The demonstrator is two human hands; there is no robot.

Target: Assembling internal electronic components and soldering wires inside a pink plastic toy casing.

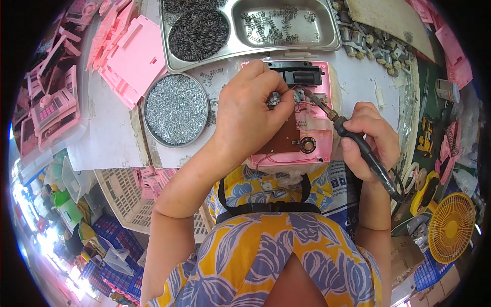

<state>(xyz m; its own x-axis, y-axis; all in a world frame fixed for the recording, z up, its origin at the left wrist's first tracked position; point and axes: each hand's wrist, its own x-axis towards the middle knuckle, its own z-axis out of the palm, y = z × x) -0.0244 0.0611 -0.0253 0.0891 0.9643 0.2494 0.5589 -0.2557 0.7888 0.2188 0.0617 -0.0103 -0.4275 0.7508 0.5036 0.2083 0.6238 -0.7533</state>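
Head view: right hand [375, 139] is gripping a black-handled, metal-tipped soldering iron [359, 145]; left hand [254, 105] is curling nearby, its hold unclear; slippage could be scorching the pink plastic casing [322, 146].

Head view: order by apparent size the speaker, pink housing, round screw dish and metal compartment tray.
1. Metal compartment tray, though cut off by the picture's top edge
2. Pink housing, partly hidden by the left hand
3. Round screw dish
4. Speaker, clearly smallest
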